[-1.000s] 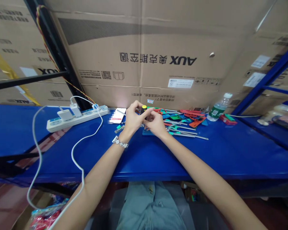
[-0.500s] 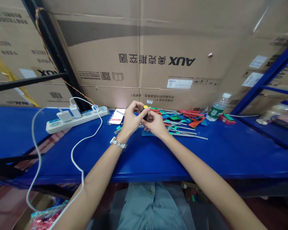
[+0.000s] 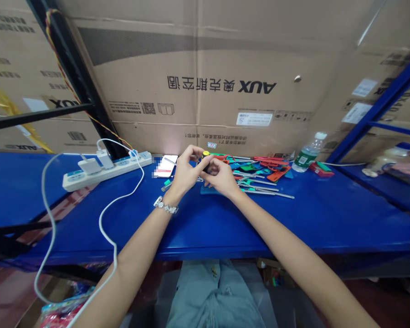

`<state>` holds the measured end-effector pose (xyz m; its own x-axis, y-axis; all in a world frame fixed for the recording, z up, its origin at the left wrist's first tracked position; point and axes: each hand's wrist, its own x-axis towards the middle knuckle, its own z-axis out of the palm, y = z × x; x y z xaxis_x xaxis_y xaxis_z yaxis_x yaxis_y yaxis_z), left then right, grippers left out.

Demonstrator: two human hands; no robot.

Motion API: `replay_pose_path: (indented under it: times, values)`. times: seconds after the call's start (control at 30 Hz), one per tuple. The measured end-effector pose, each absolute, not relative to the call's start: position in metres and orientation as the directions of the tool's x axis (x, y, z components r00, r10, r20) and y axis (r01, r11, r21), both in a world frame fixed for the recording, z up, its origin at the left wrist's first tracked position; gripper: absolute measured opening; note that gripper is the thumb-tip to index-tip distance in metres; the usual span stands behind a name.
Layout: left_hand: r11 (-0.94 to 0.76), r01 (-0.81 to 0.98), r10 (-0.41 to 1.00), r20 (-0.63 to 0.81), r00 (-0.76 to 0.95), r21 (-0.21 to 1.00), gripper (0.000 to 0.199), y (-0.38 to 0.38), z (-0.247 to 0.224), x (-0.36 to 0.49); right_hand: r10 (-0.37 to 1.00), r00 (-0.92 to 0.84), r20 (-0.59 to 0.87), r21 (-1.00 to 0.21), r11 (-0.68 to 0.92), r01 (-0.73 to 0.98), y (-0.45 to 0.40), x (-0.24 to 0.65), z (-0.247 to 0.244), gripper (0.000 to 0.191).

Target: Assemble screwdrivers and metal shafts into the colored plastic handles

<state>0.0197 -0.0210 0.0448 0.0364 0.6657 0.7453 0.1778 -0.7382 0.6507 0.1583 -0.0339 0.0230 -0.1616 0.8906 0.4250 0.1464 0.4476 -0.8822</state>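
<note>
Above the back of the blue table, my left hand (image 3: 187,169) and my right hand (image 3: 221,176) come together around a small black object with a round yellow top (image 3: 206,154). Fingers of both hands are closed on it and cover most of its body, so its kind does not show. Behind and right of my right hand lies a pile of tools (image 3: 259,175) with red, orange, green and blue handles and long metal shafts. A lit phone (image 3: 166,166) rests left of my left hand, and a bracelet (image 3: 166,206) circles my left wrist.
A white power strip (image 3: 109,171) with plugged-in chargers lies on the left of the blue table (image 3: 205,228). Its white cable (image 3: 104,232) loops near my left forearm. A water bottle (image 3: 307,152) stands at the right, beside a red box (image 3: 321,169). Large cardboard (image 3: 222,50) walls off the back.
Both hands stay closed around the black and yellow object in nearly the same pose. The whole view has shifted a few pixels, the scene sliding slightly left.
</note>
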Motion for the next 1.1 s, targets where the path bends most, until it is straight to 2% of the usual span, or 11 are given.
replay_pose_path:
  times: [0.1,0.23,0.3,0.43,0.5,0.57,0.77,0.9,1.0,1.1]
  values:
    - [-0.73,0.173,0.675,0.736,0.037,0.661,0.021,-0.021,0.044,0.019,0.908,-0.147,0.392,-0.91,0.406,0.081,-0.032,0.156,0.021,0.055]
    - [-0.708,0.102,0.702,0.68,0.214,0.699,0.03,-0.026,0.048,0.011,0.866,-0.34,0.366,-0.899,0.424,0.112,-0.033,0.162,0.025,0.044]
    - [-0.7,0.114,0.708,0.664,0.242,0.705,0.03,-0.027,0.049,0.009,0.845,-0.388,0.369,-0.878,0.453,0.151,-0.035,0.164,0.026,0.04]
    - [-0.709,0.163,0.704,0.704,0.098,0.686,0.02,-0.024,0.046,0.014,0.848,-0.265,0.458,-0.831,0.515,0.21,-0.036,0.158,0.02,0.039]
    - [-0.71,0.197,0.693,0.721,0.023,0.676,0.023,-0.023,0.045,0.018,0.861,-0.149,0.486,-0.846,0.507,0.166,-0.033,0.154,0.016,0.045]
    - [-0.703,0.231,0.69,0.724,-0.007,0.673,0.026,-0.023,0.044,0.019,0.866,-0.105,0.489,-0.861,0.499,0.102,-0.031,0.151,0.013,0.047]
    - [-0.723,0.175,0.691,0.692,0.211,0.668,0.029,-0.023,0.047,0.008,0.831,-0.253,0.495,-0.835,0.536,0.126,-0.032,0.161,0.015,0.04]
    - [-0.731,0.166,0.682,0.719,0.133,0.662,0.019,-0.021,0.047,0.009,0.833,-0.189,0.519,-0.825,0.547,0.145,-0.031,0.157,0.012,0.038]
    - [-0.742,0.186,0.662,0.747,0.055,0.644,0.019,-0.02,0.045,0.013,0.861,-0.079,0.503,-0.858,0.508,0.078,-0.029,0.152,0.009,0.048]
    - [-0.737,0.234,0.667,0.739,0.096,0.635,0.024,-0.021,0.044,0.014,0.865,-0.114,0.489,-0.867,0.496,0.041,-0.028,0.153,0.011,0.052]
